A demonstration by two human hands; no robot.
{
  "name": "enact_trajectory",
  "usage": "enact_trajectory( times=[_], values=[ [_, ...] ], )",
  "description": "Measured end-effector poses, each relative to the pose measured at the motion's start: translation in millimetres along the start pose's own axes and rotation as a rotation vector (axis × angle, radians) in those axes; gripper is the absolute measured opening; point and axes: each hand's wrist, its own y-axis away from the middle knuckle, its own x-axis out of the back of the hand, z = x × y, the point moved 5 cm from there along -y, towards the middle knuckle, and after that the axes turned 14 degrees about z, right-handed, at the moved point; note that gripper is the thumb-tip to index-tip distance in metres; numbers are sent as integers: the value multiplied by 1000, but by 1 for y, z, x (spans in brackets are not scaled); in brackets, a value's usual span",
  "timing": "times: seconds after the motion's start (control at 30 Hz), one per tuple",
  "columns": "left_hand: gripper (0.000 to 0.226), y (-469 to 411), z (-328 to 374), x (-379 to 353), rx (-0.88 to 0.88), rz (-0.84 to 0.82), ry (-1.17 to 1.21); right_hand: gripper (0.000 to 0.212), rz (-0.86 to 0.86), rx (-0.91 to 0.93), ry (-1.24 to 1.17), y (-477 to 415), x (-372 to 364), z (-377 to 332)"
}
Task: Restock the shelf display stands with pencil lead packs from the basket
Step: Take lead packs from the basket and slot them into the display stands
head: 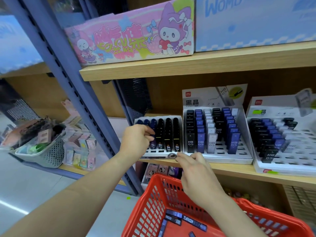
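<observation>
Closest to me, the red basket (pixel 147 211) sits just under the shelf (pixel 230 171), with a few loose pencil lead packs (pixel 174 215) lying flat on its bottom. Above it, the left hand (pixel 136 139) is up at the left display stand (pixel 153 151), fingertips pinched on what looks like a dark blue pack (pixel 152 134) at the blue rows, right beside the black ones. The right hand (pixel 196 171) is at that stand's front lip with its fingers curled. I can't tell whether it grips the lip or only touches it.

The worry, to my eye, is the tight packing. The packs stand upright in close rows, so one pushed in crooked could tip its neighbours, or land in a black column. The stand looks light and sits near the shelf's front edge. A firm push without the right hand bracing it could make it slide back or skew against the middle display stand (pixel 222 158) touching its side. A slipped pinch would likely drop the pack to the basket or the floor.
</observation>
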Motion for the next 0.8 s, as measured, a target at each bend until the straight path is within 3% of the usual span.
enact_trajectory(
  times=[0.67,0.8],
  values=[
    [16,-2,-12,0,119,33,79,65,-93,-3,-83,15,-2,6],
    [26,0,-2,-1,-53,4,-100,66,-102,-13,-76,23,-6,6]
  ],
)
